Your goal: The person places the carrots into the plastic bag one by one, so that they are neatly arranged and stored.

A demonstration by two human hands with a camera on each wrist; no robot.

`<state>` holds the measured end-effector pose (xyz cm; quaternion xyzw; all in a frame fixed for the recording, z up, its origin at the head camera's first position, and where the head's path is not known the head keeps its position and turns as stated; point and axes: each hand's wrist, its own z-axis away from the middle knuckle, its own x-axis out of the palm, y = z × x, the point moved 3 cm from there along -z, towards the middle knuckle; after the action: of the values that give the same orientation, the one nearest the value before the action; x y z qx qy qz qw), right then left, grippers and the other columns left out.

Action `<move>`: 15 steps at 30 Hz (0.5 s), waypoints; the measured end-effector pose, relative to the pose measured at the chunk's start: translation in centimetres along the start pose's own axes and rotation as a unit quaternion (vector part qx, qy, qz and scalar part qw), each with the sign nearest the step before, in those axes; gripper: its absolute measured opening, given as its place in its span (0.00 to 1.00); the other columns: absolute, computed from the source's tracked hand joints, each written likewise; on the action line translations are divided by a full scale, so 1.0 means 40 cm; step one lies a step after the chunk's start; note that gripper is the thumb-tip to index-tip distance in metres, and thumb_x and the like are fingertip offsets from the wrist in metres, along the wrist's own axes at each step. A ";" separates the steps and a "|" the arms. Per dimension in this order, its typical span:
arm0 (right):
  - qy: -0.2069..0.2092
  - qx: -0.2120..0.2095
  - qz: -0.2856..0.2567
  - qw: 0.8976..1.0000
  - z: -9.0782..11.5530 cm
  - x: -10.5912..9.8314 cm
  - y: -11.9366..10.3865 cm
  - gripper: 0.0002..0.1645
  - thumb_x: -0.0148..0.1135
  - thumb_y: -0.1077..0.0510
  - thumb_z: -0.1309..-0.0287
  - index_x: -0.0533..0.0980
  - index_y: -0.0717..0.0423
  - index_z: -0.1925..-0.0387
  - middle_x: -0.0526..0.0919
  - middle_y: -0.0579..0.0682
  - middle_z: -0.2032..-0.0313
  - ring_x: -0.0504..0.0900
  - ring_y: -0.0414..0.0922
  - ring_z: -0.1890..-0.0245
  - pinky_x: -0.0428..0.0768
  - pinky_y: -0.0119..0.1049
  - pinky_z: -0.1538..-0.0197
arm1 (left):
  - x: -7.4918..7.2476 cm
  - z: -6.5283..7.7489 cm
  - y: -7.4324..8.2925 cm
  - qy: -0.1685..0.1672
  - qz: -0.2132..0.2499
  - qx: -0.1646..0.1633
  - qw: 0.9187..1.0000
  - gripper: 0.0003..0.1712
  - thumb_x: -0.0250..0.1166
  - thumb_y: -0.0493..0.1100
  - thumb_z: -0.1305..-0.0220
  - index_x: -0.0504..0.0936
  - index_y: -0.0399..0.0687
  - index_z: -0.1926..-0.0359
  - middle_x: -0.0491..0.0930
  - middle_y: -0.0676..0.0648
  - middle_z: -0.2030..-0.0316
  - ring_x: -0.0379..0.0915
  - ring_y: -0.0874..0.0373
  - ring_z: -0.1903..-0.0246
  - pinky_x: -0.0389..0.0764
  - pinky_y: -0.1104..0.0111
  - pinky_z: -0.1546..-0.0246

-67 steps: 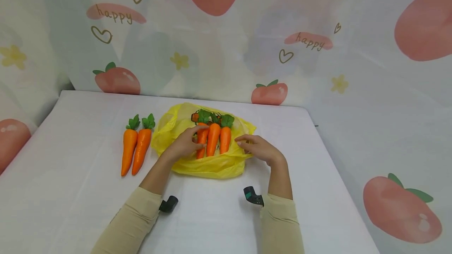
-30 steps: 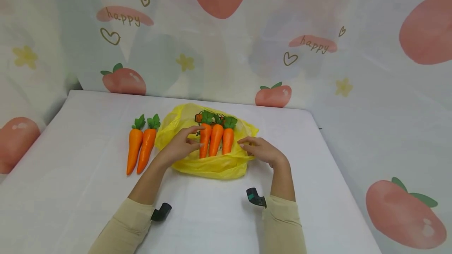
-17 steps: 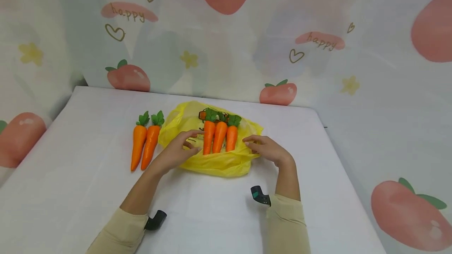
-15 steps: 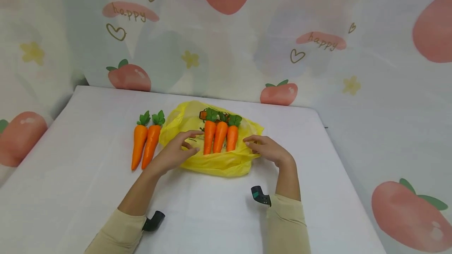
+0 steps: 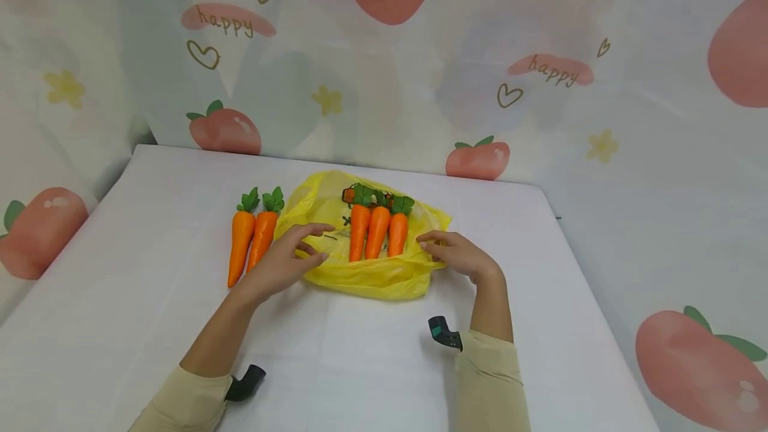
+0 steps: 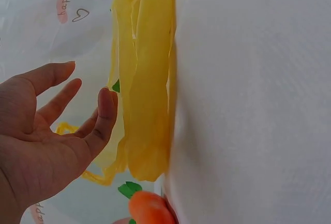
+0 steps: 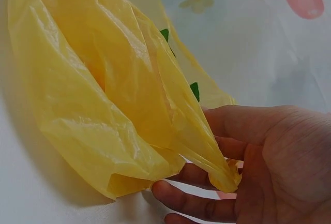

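A yellow plastic bag (image 5: 372,283) lies spread with its mouth wide and its front rim lifted. Three orange carrots (image 5: 377,232) with green leaf tops lie side by side in it; the front rim hides their tips. My left hand (image 5: 279,265) hovers over the bag's left side, fingers parted and holding nothing, apart from the carrots. At the bag's right edge, my right hand (image 5: 459,256) holds the rim, and the right wrist view shows the plastic (image 7: 201,151) running between its thumb and fingers. Two more carrots (image 5: 241,239) lie left of the bag, one partly behind my left hand.
A white-covered table (image 5: 354,365) carries everything. Behind it hangs a fruit-print backdrop (image 5: 408,85), which also runs along both sides. A black camera mount (image 5: 245,383) sits on my left wrist and another one (image 5: 444,332) on the right.
My left hand has let go of the leftmost carrot in the bag and drawn back to the left. My right hand stays at the bag's edge. The whole view has shifted slightly.
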<state>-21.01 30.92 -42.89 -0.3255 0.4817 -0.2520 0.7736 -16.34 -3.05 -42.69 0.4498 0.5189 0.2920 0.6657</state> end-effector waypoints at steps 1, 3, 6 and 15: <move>0.000 0.001 -0.001 1.000 -0.001 0.001 0.000 0.25 0.55 0.46 0.23 0.78 0.54 0.35 0.77 0.56 0.50 0.73 0.55 0.48 0.72 0.52 0.43 | -0.002 0.005 -0.002 0.000 0.000 -0.001 1.000 0.28 0.66 0.42 0.27 0.74 0.58 0.29 0.69 0.41 0.32 0.73 0.46 0.47 0.82 0.60 0.56; 0.002 0.003 0.002 1.000 -0.001 0.003 0.001 0.25 0.55 0.45 0.23 0.78 0.54 0.36 0.77 0.55 0.51 0.73 0.55 0.48 0.72 0.52 0.43 | -0.006 0.014 -0.006 0.000 -0.002 -0.003 1.000 0.28 0.66 0.42 0.27 0.75 0.57 0.29 0.69 0.41 0.32 0.73 0.46 0.48 0.82 0.60 0.56; 0.011 -0.005 0.004 1.000 -0.001 0.002 0.000 0.25 0.55 0.45 0.23 0.79 0.54 0.36 0.78 0.56 0.50 0.74 0.55 0.48 0.72 0.54 0.41 | -0.017 0.027 -0.014 0.001 -0.005 0.004 1.000 0.27 0.66 0.42 0.27 0.75 0.56 0.29 0.69 0.40 0.33 0.73 0.46 0.48 0.82 0.60 0.56; 0.039 -0.017 -0.027 0.999 0.002 -0.015 0.016 0.27 0.55 0.46 0.22 0.77 0.59 0.35 0.78 0.57 0.45 0.76 0.55 0.48 0.72 0.52 0.40 | -0.037 0.056 -0.030 -0.023 0.004 0.012 1.000 0.26 0.68 0.44 0.28 0.77 0.56 0.31 0.70 0.44 0.33 0.75 0.47 0.49 0.82 0.56 0.54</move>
<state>-21.16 31.78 -43.00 -0.3416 0.5068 -0.2770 0.7415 -14.71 -5.50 -42.99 0.4668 0.5054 0.2781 0.6703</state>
